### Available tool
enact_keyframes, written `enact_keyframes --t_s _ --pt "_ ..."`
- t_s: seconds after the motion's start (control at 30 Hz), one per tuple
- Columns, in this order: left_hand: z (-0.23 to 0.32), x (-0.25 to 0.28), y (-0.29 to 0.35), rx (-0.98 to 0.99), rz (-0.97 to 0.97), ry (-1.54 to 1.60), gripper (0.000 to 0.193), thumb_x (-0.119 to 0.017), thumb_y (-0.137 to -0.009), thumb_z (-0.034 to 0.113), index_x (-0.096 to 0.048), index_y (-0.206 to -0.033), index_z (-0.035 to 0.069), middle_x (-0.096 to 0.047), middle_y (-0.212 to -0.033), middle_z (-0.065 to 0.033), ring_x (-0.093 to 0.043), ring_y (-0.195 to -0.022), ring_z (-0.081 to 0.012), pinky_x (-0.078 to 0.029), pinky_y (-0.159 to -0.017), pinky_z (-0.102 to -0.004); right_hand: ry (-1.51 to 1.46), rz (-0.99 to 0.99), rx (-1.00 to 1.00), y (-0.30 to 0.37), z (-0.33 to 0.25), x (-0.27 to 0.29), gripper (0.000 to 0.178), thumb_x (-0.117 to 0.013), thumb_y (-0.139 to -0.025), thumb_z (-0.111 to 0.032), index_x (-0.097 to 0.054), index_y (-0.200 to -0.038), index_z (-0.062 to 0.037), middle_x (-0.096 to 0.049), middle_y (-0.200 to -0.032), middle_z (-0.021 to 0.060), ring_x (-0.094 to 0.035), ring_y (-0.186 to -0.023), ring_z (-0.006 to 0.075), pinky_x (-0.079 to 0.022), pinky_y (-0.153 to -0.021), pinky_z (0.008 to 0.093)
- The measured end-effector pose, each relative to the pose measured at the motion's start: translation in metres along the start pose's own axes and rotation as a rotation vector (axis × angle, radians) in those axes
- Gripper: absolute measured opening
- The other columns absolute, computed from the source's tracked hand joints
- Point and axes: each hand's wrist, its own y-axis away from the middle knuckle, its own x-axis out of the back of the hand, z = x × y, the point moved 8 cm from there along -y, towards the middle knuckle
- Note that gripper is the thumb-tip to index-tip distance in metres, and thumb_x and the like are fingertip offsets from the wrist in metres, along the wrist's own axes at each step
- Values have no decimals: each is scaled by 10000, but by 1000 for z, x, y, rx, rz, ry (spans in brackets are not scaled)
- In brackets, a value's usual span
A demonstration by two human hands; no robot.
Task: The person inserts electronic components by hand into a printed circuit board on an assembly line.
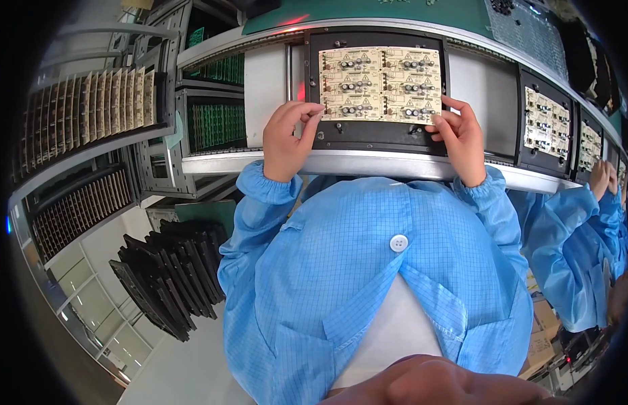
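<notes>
The left hand pinches the near left corner of a beige circuit board panel, and the right hand pinches its near right corner. The panel lies in a black carrier frame on the conveyor. Further right, another person's hand reaches toward more framed boards, while black trays stand stacked at the near left.

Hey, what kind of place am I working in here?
Likely an electronics assembly line: a beige panel of circuit boards sits in a black carrier frame on a conveyor, with racks of green boards nearby.
</notes>
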Motion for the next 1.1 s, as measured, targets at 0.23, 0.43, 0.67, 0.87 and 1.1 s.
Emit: enact_keyframes --t_s 0.23,0.43,0.67,0.87,1.1 --pt "27 -24 -4 -215 -181 -158 551 -818 -825 151 -646 -1346 89 -767 -1072 -9 -619 -937 -195 -467 -812 -327 878 166 456 6 -40 -2 282 -763 -905 -97 -711 -1179 -63 -622 -1013 84 -653 -781 199 -538 -661 336" --pt "27 -41 1 -357 1 -388 469 -819 -778 136 -724 -1237 133 -758 -901 72 -626 -803 -150 -417 -734 -325 739 18 568 14 -52 -13 233 -829 -801 -105 -725 -1006 -66 -722 -902 72 -701 -833 253 -553 -707 354" --pt "37 -43 2 -432 87 -408 302 -770 -791 114 -758 -1088 165 -683 -786 48 -584 -716 -156 -386 -691 -337 928 305 697 29 -54 -31 128 -843 -768 -171 -727 -797 -125 -712 -744 11 -692 -710 232 -518 -687 354" --pt "37 -44 4 -435 66 -397 279 -766 -816 98 -760 -1087 167 -682 -790 48 -590 -723 -151 -384 -697 -332 861 196 565 14 -50 -26 97 -807 -802 -167 -723 -829 -127 -676 -758 24 -647 -721 246 -491 -703 394" --pt "36 -46 3 -448 36 -329 254 -769 -836 102 -760 -1080 172 -681 -785 42 -592 -719 -156 -385 -716 -331 947 287 779 -26 -57 11 226 -779 -816 -55 -790 -1029 -131 -679 -878 15 -598 -955 274 -501 -846 382"
